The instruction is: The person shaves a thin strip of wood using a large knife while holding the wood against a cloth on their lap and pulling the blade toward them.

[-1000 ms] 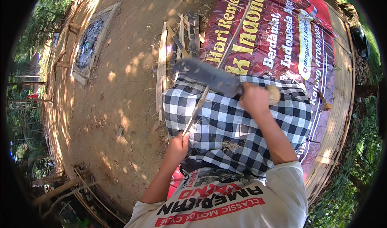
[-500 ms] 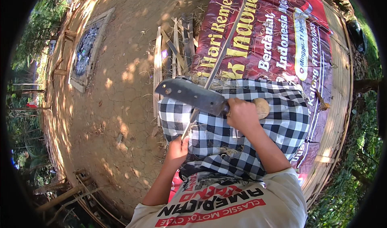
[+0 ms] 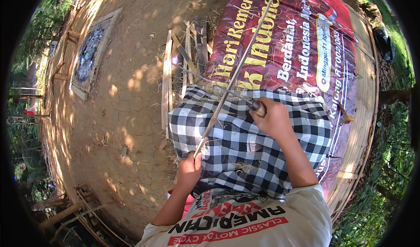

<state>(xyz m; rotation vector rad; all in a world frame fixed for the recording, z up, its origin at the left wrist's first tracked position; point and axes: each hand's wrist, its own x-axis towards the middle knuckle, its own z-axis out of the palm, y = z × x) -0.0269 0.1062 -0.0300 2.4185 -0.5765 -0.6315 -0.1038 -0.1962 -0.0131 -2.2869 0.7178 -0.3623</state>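
Observation:
A long, thin strip of wood or bamboo [image 3: 241, 65] runs slantwise from my lap up across the red banner. My left hand [image 3: 189, 170] is closed round its near end. In my right hand [image 3: 273, 119] is the wooden handle of a machete [image 3: 218, 87], gripped over my lap. The blade shows nearly edge-on as a thin dark line pointing left, and it crosses the strip; whether it cuts into it I cannot tell. A black-and-white checked cloth [image 3: 249, 146] covers my lap beneath both hands, with pale shavings on it.
The printed red banner [image 3: 302, 50], strewn with shavings, lies on a bamboo-slat platform [image 3: 359, 146]. Several cut wooden strips [image 3: 168, 85] lie left of it. A framed ash pit [image 3: 92, 50] is set in the bare earth [image 3: 118, 129] farther left. Branches [image 3: 83, 203] stand at lower left.
The machete has turned from showing its broad side to nearly edge-on, its blade now along the strip's crossing point. My left hand keeps its hold, shifted slightly down and left.

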